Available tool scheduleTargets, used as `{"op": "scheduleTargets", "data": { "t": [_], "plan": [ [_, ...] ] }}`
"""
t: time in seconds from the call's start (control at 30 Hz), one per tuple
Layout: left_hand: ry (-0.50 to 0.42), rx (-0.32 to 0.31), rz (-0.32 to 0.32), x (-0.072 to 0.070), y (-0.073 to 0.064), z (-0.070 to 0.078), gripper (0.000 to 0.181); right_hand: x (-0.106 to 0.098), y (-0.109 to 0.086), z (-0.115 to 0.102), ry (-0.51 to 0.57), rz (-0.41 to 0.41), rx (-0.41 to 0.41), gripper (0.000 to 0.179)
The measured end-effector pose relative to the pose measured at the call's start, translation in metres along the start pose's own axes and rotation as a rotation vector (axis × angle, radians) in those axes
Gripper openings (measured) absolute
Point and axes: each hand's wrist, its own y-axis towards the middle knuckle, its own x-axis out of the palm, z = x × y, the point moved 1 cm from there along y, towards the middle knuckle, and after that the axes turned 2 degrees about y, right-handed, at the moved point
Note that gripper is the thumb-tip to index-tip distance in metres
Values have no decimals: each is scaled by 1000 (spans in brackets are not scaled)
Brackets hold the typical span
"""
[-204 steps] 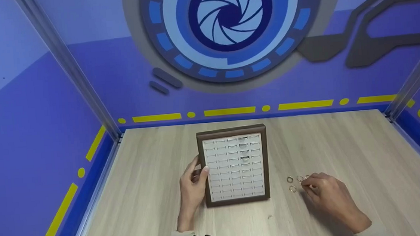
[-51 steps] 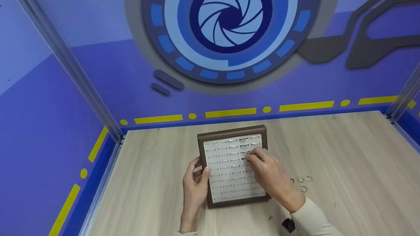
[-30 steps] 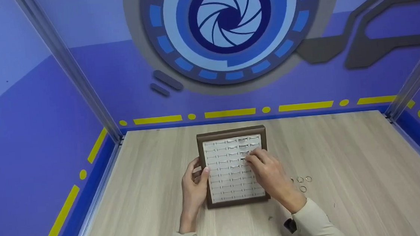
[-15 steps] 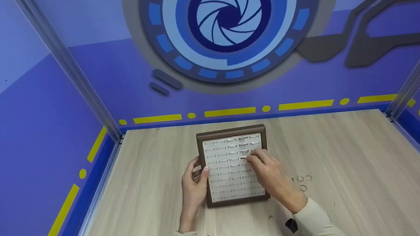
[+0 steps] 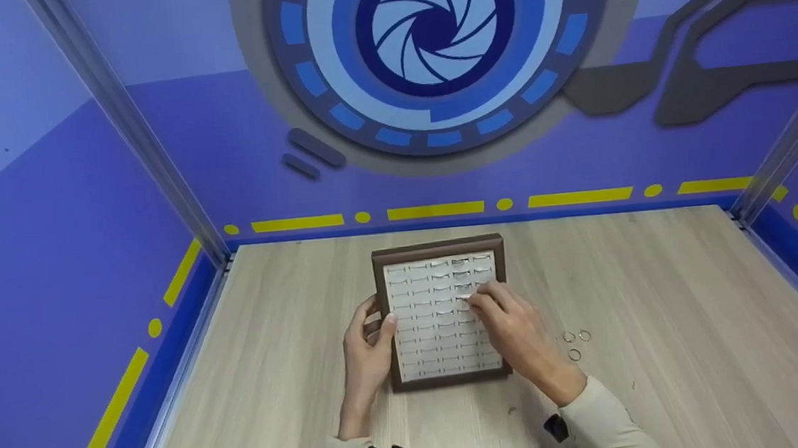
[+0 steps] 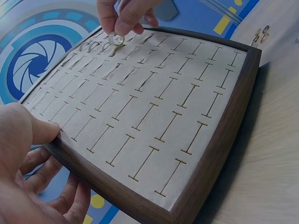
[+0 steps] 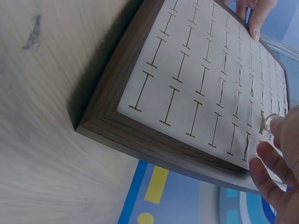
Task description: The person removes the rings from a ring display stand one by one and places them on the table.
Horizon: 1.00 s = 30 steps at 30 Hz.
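A brown-framed ring display tray (image 5: 448, 384) with a pale slotted face stands tilted on the table. My left hand (image 5: 367, 358) grips its left edge, thumb on the front and fingers behind. With thumb and fingertips, my right hand (image 5: 513, 322) pinches a ring (image 6: 117, 41) at a slot in the fourth column. In the right wrist view that ring (image 7: 268, 122) stands at a slot spread apart, its lower part hidden. Several seated rings (image 6: 94, 45) stand in line with it. Loose rings (image 5: 574, 355) lie on the table right of the tray, beside my right wrist.
The wooden table (image 5: 279, 333) is bounded by a blue printed back wall (image 5: 222, 152) and side walls with metal corner posts (image 5: 136, 145). A small dark mark (image 5: 512, 410) shows on the tabletop in front of the tray.
My right hand has moved left from the loose rings to the tray's fourth column. Over the last second it has barely shifted there. My left hand keeps its grip on the tray.
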Motion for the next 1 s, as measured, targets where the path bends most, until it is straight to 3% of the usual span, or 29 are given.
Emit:
{"op": "scheduleTargets", "data": {
  "t": [0.33,0.6,0.8,1.0],
  "plan": [
    [-1,7,-8,0,1,2,45,-13,-1,1,-17,-5,10,29],
    [10,-17,1,0,0,1,46,-21,-10,4,27,-2,14,16],
    [10,-8,6,0,-1,1,46,-26,-18,7,31,-29,42,27],
    [14,0,11,0,0,1,46,-32,-24,12,25,-40,38,24]
  ]
}}
